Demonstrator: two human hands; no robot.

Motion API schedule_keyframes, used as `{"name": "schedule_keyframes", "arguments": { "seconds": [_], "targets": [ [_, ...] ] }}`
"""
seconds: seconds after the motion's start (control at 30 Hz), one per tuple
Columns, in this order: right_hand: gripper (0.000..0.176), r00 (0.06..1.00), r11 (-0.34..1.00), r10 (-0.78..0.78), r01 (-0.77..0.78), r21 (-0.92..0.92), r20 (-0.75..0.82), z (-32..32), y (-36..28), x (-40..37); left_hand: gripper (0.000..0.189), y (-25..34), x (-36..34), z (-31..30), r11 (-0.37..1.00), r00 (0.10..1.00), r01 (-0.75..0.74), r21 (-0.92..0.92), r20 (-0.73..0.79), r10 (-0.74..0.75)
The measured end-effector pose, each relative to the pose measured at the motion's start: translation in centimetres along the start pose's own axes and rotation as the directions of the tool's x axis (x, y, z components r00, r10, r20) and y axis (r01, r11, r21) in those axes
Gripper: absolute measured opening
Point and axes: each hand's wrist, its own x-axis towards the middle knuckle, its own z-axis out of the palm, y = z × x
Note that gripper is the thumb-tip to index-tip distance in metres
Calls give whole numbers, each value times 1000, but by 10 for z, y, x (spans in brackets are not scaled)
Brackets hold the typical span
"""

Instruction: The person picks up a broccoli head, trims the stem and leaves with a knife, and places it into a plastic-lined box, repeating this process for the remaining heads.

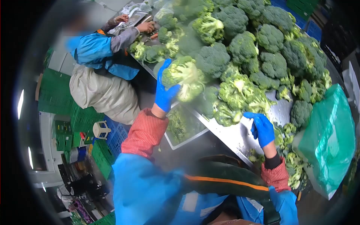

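Note:
My left hand (165,88), in a blue glove, grips a broccoli head (184,77) from its left side, with the pale cut stems facing up. Over the metal table (228,138), my right hand (260,127), also blue-gloved, has its fingers curled and pressed together; whether they hold something small is hidden. Just left of and behind it lies a cluster of broccoli (240,92). A large pile of broccoli heads (270,37) covers the back of the table.
A co-worker's hands (145,26) are at the table's far left. A bin of green trimmings (180,125) sits below the near edge. A green plastic bag (330,131) stands at the right beside trimmings (294,165). Green crates (56,92) and a white stool (100,129) are at left.

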Motion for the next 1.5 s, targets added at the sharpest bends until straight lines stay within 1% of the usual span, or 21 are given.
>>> {"name": "schedule_keyframes", "arguments": {
  "seconds": [0.17, 0.23, 0.3, 0.37, 0.43, 0.5, 0.6, 0.63, 0.73, 0.83, 0.87, 0.97, 1.0, 1.03, 1.13, 1.17, 1.2, 1.23, 1.3, 1.4, 1.5],
  "targets": [
    [29, 974, 974, -194, 177, -142, -115, -14, 35, -25, 82, 4, -17, 48, 976, 987, -43, 215, 162, 8],
    [27, 933, 910, -325, 263, -321, -157, -25, 57, -39, 83, 7, -22, 73, 955, 975, -72, 287, 220, 7],
    [25, 844, 732, -511, 327, -598, -164, -40, 83, -60, 82, 6, -29, 104, 990, 965, -48, 129, 261, 13],
    [23, 940, 779, -294, 130, -613, -175, -57, 91, -95, 82, -7, -35, 127, 998, 931, 37, 45, 361, -51],
    [22, 949, 758, -236, 43, -651, -211, -73, 107, -132, 81, 7, -54, 160, 914, 860, 391, -108, 396, -321],
    [22, 888, 748, -205, -129, -651, -412, -89, 99, -169, 77, 7, -68, 178, 731, 709, 653, -197, 499, -498],
    [20, 746, 687, -282, -283, -670, -604, -121, 92, -210, 73, -19, -85, 194, 582, 577, 795, -171, 510, -638],
    [19, 694, 657, -324, -324, -681, -643, -133, 93, -222, 72, -24, -88, 202, 588, 573, 792, -164, 531, -624],
    [16, 694, 440, -270, -527, -727, -667, -166, 106, -245, 71, -23, -97, 230, 573, 541, 805, -151, 581, -608],
    [12, 568, 270, -149, -764, -586, -809, -195, 110, -264, 71, -31, -105, 249, 584, 531, 803, -116, 583, -615],
    [10, 519, 208, -156, -814, -542, -840, -213, 125, -275, 67, -35, -108, 251, 645, 536, 762, -55, 611, -582],
    [13, 458, -51, -160, -888, -456, -874, -268, 169, -318, 67, -34, -117, 269, 609, 511, 791, -59, 611, -605],
    [28, 414, 44, -191, -902, -429, -890, -279, 190, -338, 67, -45, -119, 269, 607, 503, 793, -45, 610, -612],
    [31, 412, 65, -152, -903, -425, -898, -293, 204, -350, 66, -30, -122, 279, 564, 476, 825, -29, 574, -666],
    [31, 389, 62, -80, -917, -394, -918, -321, 259, -379, 66, -34, -125, 297, 537, 464, 838, -99, 648, -604],
    [28, 410, 88, -116, -903, -420, -905, -326, 270, -388, 66, -34, -126, 301, 509, 444, 855, -103, 652, -615],
    [25, 422, 110, -150, -891, -440, -894, -323, 268, -391, 66, -31, -130, 306, 523, 483, 840, -144, 636, -602],
    [14, 432, 73, -113, -895, -441, -895, -322, 264, -394, 65, -29, -129, 309, 513, 466, 849, -128, 639, -612],
    [13, 556, 46, -173, -820, -571, -813, -309, 243, -403, 63, -30, -130, 314, 486, 467, 859, -163, 637, -613],
    [21, 563, 296, -121, -766, -571, -817, -276, 202, -408, 62, -40, -131, 315, 485, 495, 848, -212, 641, -586],
    [27, 485, 645, 189, -717, -264, -854, -227, 141, -391, 73, -31, -129, 318, 507, 500, 843, -178, 608, -617]
  ]
}}
